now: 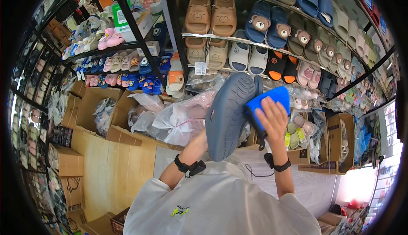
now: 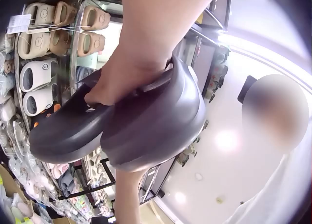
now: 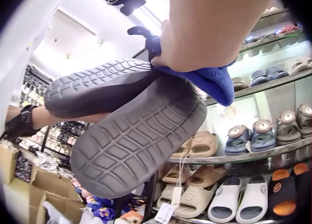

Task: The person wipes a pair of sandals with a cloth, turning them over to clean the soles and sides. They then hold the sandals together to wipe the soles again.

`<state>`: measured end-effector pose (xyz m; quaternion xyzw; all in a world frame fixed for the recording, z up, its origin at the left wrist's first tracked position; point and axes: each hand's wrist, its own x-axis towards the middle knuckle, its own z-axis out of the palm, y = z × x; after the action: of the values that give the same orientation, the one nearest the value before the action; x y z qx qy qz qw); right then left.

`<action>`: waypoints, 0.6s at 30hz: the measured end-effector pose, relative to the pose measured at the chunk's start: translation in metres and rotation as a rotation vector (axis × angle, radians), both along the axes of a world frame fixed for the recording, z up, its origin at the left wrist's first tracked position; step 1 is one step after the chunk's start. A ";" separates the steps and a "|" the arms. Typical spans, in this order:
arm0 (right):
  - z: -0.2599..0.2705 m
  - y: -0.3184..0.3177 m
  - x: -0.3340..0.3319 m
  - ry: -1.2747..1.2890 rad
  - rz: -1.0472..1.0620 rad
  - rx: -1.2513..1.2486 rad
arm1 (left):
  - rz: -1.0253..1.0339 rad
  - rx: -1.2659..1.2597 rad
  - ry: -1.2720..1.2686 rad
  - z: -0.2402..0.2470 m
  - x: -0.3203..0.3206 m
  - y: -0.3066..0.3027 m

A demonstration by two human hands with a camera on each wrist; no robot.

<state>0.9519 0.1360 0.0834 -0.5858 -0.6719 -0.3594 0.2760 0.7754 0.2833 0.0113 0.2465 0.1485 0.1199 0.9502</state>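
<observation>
My left hand (image 2: 122,73) holds a pair of dark grey slippers (image 1: 229,116) up in front of my chest, its fingers hooked in at the foot openings. Most of that hand is hidden behind the slippers in the head view. The grooved soles (image 3: 141,141) face the right wrist camera. My right hand (image 1: 272,120) grips a blue plush cleaning pad (image 1: 279,94) with a black backing and a dark loop, fingers spread over the blue side and thumb on the other. The pad's edge overlaps the nearer sole in the right wrist view.
Shelves of slippers (image 1: 211,14) rise ahead, several with bear faces. Below them stand cardboard boxes (image 1: 100,101) with plastic-wrapped footwear (image 1: 180,122). More racks (image 1: 29,107) line the left. Both wrists wear black camera straps (image 1: 280,165).
</observation>
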 end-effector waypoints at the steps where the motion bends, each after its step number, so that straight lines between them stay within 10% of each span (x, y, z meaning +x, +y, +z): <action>1: 0.002 -0.002 0.009 0.031 -0.053 0.025 | -0.039 0.044 -0.035 -0.002 0.004 0.000; 11: -0.022 -0.020 0.042 0.467 -0.022 0.246 | -0.142 -0.052 -0.088 -0.009 0.058 -0.026; 18: -0.062 -0.055 0.047 0.309 0.158 0.062 | -0.213 -0.272 -0.360 -0.030 0.095 -0.031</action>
<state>0.9985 0.0810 0.0219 -0.5706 -0.6540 -0.2628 0.4214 0.8702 0.2522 -0.0183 0.1053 -0.0354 0.0398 0.9930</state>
